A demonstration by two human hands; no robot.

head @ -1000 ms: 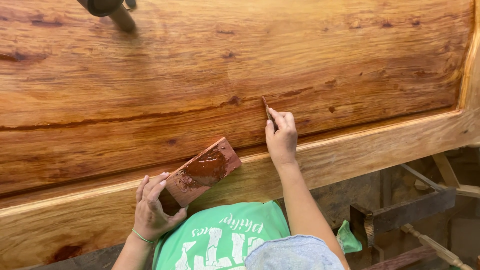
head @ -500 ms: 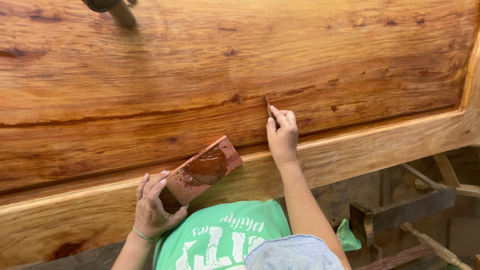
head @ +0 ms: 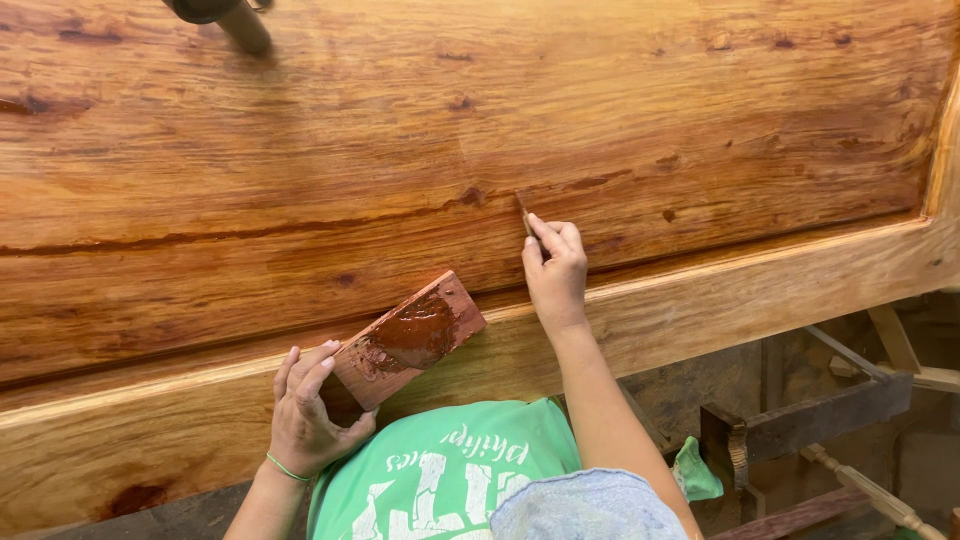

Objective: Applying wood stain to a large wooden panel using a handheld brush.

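A large glossy wooden panel with strong grain fills the view, framed along its lower side by a paler wooden rail. My left hand holds a small flat wood block smeared with reddish-brown filler paste, tilted above the rail. My right hand pinches a small thin scraper whose tip touches the panel beside a dark crack in the grain.
A dark cylindrical tool lies on the panel at the top left. Below the rail on the right are wooden frame pieces, a turned wooden leg and a green cloth.
My right hand has shifted very slightly along the crack with the scraper. The left hand and the paste block stay where they were.
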